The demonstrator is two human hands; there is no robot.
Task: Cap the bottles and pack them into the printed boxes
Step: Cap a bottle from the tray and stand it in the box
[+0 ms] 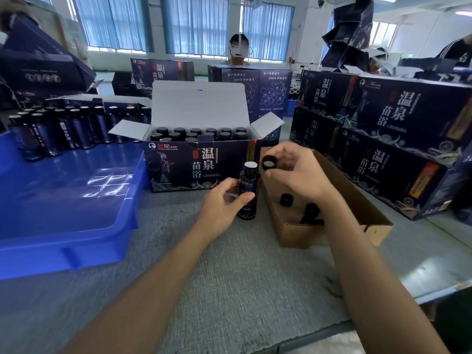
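- Left hand (224, 200) grips the upright, uncapped bottle (248, 190) on the table (229, 277).
- Right hand (293, 169) pinches a black cap (268, 163) just above-right of the bottle's mouth.

Room bright. Daylight comes through tall windows with thin blue curtains (112, 21) at back; glass looks washed out. White streaky glare on shiny blue plastic tray (63, 213). Long ceiling lamp (463, 12) glows top right. Shadows soft and pale on grey cloth table (229, 277). Middle sharp: small dark glass bottle (248, 190) and round black plastic cap (268, 163) look clear. Edges bent and stretched by wide lens. Dark folded cardboard box (38, 62) top left blurry. Near end of table smeared too. Big dark printed boxes (408, 118) at right lean and curve.
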